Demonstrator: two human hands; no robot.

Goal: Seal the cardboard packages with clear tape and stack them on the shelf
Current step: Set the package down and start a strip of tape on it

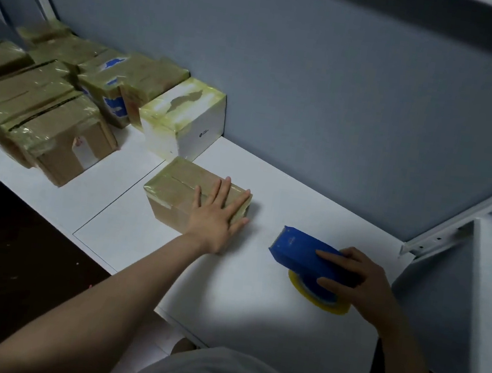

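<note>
The left grip (215, 216), fingers straight and released, presses flat on 1 taped cardboard package (176, 186) lying on the white surface (315, 195). The right grip (360, 279) clasps the blue tape dispenser (299, 249) (its roll (317, 299) touching the surface) near that package.

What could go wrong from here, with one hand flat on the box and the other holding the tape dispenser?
1. The left hand only presses flat on the box; on the shelf the box may slide when tape is pulled.
2. The dispenser in the right hand points its blade toward the left hand; a quick pass might nick fingers.
3. The pile at left looks uneven, with a box near the edge; stacking more might topple one.
</note>
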